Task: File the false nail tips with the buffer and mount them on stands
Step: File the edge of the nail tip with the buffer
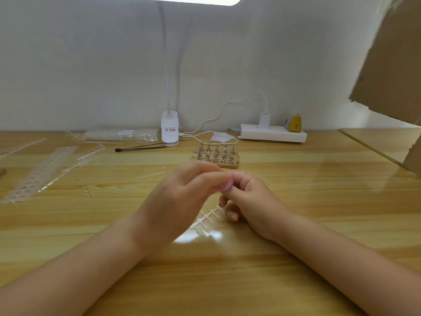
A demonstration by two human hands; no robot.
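Diagonally, nail-tip strip (208, 218) (far-right upward)

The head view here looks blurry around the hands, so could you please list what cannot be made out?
- Left hand: motion-blurred; whether it pinches a nail tip is unclear.
- Purple buffer: mostly hidden inside the right hand.
- Nail tip strip: far end covered by the right fingers.
- Stands: too small to tell whether tips are mounted.
- Lamp label: unreadable.
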